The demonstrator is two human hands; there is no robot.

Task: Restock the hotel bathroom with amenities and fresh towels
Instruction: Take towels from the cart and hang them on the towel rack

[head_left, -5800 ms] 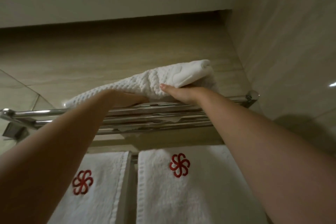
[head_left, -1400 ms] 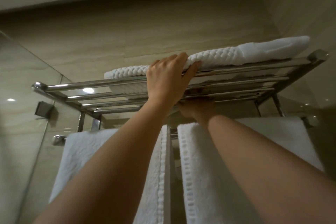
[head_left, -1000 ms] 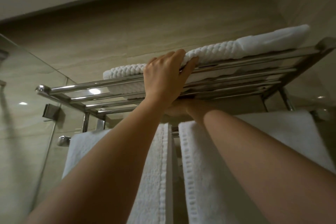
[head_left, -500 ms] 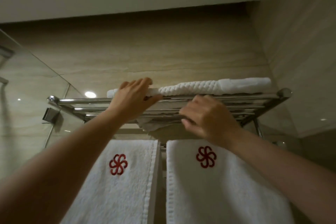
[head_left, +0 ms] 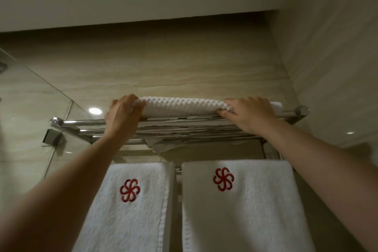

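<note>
Left hand [head_left: 122, 115] and right hand [head_left: 248, 113] grip the folded towel [head_left: 180, 106] overhead.

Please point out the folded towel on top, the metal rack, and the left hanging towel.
folded towel [head_left: 180, 106], head view, middle of its waffle-textured front edge.
metal rack [head_left: 81, 122], head view, bare front bar near its left end.
left hanging towel [head_left: 131, 221], head view, plain cloth below the red emblem.

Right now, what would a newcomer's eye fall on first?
The left hand and right hand grip the ends of a folded white waffle-weave towel lying on the chrome bar rack. Below hang a left white terry towel and a right white terry towel, each bearing a red flower emblem.
</note>
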